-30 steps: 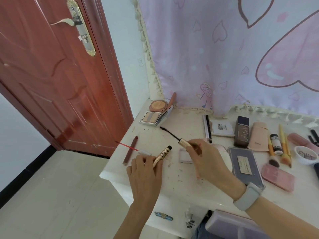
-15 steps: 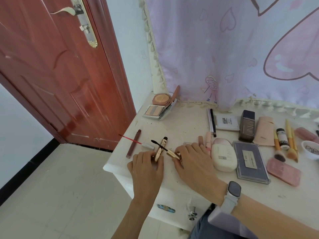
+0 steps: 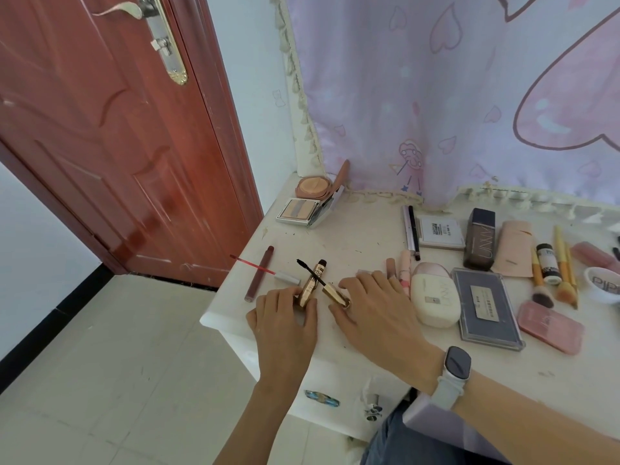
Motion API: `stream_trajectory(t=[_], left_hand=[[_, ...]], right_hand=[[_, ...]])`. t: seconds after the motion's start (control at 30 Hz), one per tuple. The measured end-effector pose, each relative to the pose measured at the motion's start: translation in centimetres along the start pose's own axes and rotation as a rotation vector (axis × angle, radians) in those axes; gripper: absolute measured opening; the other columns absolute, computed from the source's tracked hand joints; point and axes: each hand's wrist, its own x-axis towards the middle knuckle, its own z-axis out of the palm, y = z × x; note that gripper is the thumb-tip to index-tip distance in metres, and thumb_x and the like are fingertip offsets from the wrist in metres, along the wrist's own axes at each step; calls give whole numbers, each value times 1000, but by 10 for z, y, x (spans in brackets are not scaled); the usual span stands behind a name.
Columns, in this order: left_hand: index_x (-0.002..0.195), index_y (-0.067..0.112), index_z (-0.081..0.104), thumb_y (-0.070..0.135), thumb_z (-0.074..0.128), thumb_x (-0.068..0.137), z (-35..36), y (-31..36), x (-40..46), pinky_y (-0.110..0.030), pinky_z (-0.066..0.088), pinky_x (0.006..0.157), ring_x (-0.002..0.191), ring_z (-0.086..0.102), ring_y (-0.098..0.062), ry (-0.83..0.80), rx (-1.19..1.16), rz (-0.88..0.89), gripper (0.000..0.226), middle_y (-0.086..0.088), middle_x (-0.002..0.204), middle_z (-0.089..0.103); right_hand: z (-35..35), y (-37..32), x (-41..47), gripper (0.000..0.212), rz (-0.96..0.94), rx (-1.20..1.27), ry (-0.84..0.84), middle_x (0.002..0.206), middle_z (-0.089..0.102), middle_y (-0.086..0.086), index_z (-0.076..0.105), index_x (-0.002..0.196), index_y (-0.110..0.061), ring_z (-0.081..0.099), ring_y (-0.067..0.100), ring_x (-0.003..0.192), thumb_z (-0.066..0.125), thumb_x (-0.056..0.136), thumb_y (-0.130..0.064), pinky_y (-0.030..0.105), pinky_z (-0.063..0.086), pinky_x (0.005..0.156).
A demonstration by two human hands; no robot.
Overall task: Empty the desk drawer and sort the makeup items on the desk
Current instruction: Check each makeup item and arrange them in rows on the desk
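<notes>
Near the desk's [image 3: 352, 243] front edge, left hand [image 3: 285, 317] pinches the mascara tube [image 3: 310, 283] steady while right hand [image 3: 365, 303] grips its wand [image 3: 330, 292], seemingly to recap it.

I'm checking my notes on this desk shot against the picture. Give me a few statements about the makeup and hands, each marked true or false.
1. The left hand holds the gold mascara tube. True.
2. The mascara wand is capped inside its tube. False: it is out, brush bare, held by the right hand.
3. The round blush compact is open. True.
4. The white oval case lies left of the mascara. False: it lies to the right.
</notes>
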Motion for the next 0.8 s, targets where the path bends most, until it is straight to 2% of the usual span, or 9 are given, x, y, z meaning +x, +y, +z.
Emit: stream_trajectory(t=[0.1, 0.17, 0.23, 0.43, 0.6, 0.8], left_hand=[[88, 12, 63, 28, 65, 74, 0, 0, -1, -31, 33, 74, 79, 57, -25, -4, 8, -7, 21, -1, 83, 62], [89, 12, 62, 22, 73, 74, 1, 0, -1, -31, 33, 73, 79, 57, -25, -5, 16, -6, 21, -1, 83, 62], [89, 11, 62, 19, 77, 72, 2, -1, -2, -31, 33, 73, 78, 56, -24, -6, 29, -1, 24, -1, 83, 62], [88, 11, 62, 18, 78, 71, 3, -1, -3, -31, 33, 73, 77, 56, -24, 17, 36, 5, 24, -1, 81, 61], [87, 12, 62, 28, 64, 74, 3, -1, -2, -31, 35, 72, 76, 56, -23, 20, 43, 10, 20, -1, 81, 61], [88, 12, 62, 26, 64, 74, 3, -1, -2, -31, 34, 72, 77, 55, -23, 17, 30, 3, 20, 0, 81, 61]], right_hand=[[-11, 15, 8, 35, 19, 113, 82, 79, 63, 0, 64, 93, -14, 58, 20, 73, 42, 84, -39, 30, 46, 68], [-21, 32, 20, 27, 64, 119, 128, 82, 63, 3, 64, 97, -10, 56, 22, 77, 49, 88, -30, 29, 40, 70], [-28, 51, 33, 24, 109, 84, 70, 93, 63, 4, 62, 106, -11, 52, 23, 89, 51, 91, -26, 30, 36, 77], [-23, 71, 48, 36, 45, -99, -213, 119, 54, 0, 51, 125, -23, 42, 20, 113, 40, 93, -36, 32, 32, 92], [-18, 70, 48, 36, 13, -176, -259, 115, 56, 1, 52, 122, -21, 45, 22, 107, 35, 95, -38, 32, 34, 88], [-18, 68, 53, 28, 93, -94, -256, 102, 62, 3, 58, 112, -17, 50, 22, 101, 41, 92, -26, 31, 35, 86]])
